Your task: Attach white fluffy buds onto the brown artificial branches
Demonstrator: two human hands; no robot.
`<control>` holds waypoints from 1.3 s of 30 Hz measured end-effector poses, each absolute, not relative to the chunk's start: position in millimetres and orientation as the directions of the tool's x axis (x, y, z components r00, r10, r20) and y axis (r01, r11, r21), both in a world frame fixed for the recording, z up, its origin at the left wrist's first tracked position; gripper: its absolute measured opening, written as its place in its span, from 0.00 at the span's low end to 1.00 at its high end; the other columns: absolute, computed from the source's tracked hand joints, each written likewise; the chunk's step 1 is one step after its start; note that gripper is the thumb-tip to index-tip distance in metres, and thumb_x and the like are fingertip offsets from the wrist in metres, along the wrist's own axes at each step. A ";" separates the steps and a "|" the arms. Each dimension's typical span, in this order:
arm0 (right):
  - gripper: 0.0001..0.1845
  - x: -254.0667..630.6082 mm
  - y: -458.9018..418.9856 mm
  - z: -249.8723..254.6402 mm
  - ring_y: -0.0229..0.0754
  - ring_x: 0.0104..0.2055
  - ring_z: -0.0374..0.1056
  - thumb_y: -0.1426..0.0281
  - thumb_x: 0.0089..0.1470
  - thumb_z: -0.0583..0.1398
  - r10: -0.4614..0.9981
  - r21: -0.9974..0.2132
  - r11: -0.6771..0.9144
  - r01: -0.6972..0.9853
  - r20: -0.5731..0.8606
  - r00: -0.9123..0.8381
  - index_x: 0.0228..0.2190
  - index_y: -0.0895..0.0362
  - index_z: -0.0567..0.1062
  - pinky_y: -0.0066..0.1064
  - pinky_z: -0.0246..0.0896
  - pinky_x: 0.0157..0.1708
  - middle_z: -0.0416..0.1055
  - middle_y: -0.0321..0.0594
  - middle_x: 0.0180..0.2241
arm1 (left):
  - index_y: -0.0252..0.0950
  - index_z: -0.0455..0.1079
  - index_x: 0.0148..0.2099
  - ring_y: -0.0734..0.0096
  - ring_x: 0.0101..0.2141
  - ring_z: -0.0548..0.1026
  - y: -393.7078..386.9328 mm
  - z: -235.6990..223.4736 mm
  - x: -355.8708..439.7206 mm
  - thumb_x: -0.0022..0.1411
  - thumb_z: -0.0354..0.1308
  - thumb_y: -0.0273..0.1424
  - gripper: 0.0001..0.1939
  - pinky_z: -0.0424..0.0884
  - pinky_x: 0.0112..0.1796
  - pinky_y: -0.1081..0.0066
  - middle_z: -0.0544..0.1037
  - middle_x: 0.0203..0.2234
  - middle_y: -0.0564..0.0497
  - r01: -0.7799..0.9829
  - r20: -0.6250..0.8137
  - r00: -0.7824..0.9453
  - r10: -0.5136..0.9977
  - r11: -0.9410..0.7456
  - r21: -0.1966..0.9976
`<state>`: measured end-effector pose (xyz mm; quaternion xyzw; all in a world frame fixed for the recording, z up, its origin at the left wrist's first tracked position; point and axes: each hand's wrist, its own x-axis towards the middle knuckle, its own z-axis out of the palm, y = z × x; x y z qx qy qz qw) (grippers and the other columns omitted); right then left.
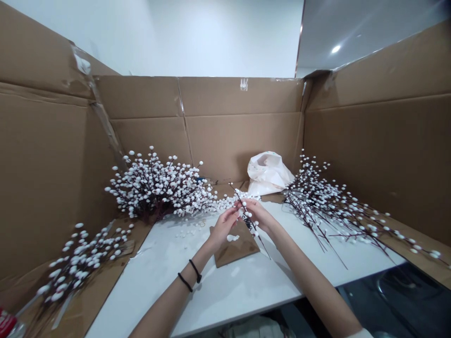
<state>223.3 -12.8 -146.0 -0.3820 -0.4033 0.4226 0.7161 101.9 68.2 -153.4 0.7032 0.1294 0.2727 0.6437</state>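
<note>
Over the middle of the white table, both hands meet at a thin dark artificial berry branch [251, 225] with white berries, held slantwise. My right hand [257, 212] is closed round its upper part from the far right side. From the left, my left hand [224, 226] pinches at the same branch among the berries; its exact hold is partly hidden. Beneath the hands lies a brown cardboard piece [235, 251], with a few loose white berries [232, 238] above or on it.
A dense berry bunch [158, 188] stands at the back left, and a smaller one [82, 258] lies front left. More branches [327, 206] spread at the right. A white bag [268, 172] sits behind. Cardboard walls [243, 136] enclose the white table [155, 281]. A red-labelled bottle [7, 324] shows bottom left.
</note>
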 end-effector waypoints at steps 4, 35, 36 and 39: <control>0.14 228.0 -11.9 -147.1 0.35 0.27 0.61 0.60 0.43 0.64 0.888 -0.869 0.394 -0.299 0.276 0.367 0.27 0.59 0.75 0.27 0.55 0.29 0.68 0.38 0.27 | 0.36 0.72 0.37 0.75 0.31 0.68 69.2 -146.9 96.3 0.55 0.55 0.38 0.12 0.62 0.32 0.76 0.75 0.32 0.51 -0.151 0.393 0.723 0.568 -0.425 0.892; 0.12 220.3 -25.3 -135.1 0.32 0.23 0.60 0.67 0.42 0.63 0.933 -0.954 0.285 -0.091 0.254 0.255 0.32 0.59 0.75 0.22 0.40 0.17 0.72 0.38 0.30 | 0.35 0.68 0.28 0.79 0.27 0.68 82.2 -132.8 86.2 0.46 0.66 0.36 0.12 0.62 0.30 0.78 0.70 0.24 0.56 -0.271 0.569 0.601 0.561 -0.527 0.806; 0.12 220.0 -25.4 -135.1 0.31 0.23 0.58 0.67 0.42 0.63 0.932 -0.954 0.288 -0.086 0.259 0.254 0.31 0.58 0.75 0.22 0.40 0.17 0.71 0.38 0.30 | 0.35 0.68 0.28 0.79 0.27 0.68 81.6 -132.0 86.0 0.46 0.66 0.36 0.12 0.62 0.30 0.78 0.71 0.24 0.56 -0.268 0.570 0.603 0.559 -0.531 0.804; 0.11 219.9 -25.2 -135.7 0.29 0.20 0.55 0.67 0.42 0.63 0.933 -0.956 0.283 -0.075 0.256 0.254 0.31 0.58 0.75 0.22 0.41 0.16 0.70 0.36 0.28 | 0.35 0.69 0.28 0.78 0.27 0.68 79.9 -130.4 85.6 0.45 0.66 0.35 0.11 0.62 0.31 0.78 0.71 0.24 0.55 -0.255 0.571 0.605 0.555 -0.544 0.799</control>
